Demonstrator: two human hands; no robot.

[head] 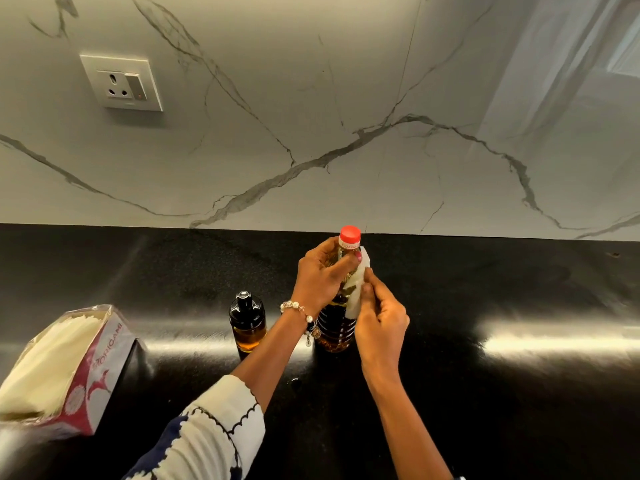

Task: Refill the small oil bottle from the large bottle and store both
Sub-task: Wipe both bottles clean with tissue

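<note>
Upright, ribbed large bottle point(337, 327) gripped by left hand point(320, 275); right hand point(379, 318) seemingly pinching white tissue point(356, 289)

I count two bottles: a large bottle point(337, 327) and, just left of it, a small bottle point(247, 323). One tissue point(355, 292) lies against the large bottle, one tissue box point(65, 368) far left, one socket point(121, 82) above.

The tissue box point(65, 368), lying well left of the large bottle point(337, 327), is showing "ORIGAMI" in red letters along its white side. White lettering on the bottle's red cap band point(349, 244) is starting "FOR"; the rest is hidden.
</note>
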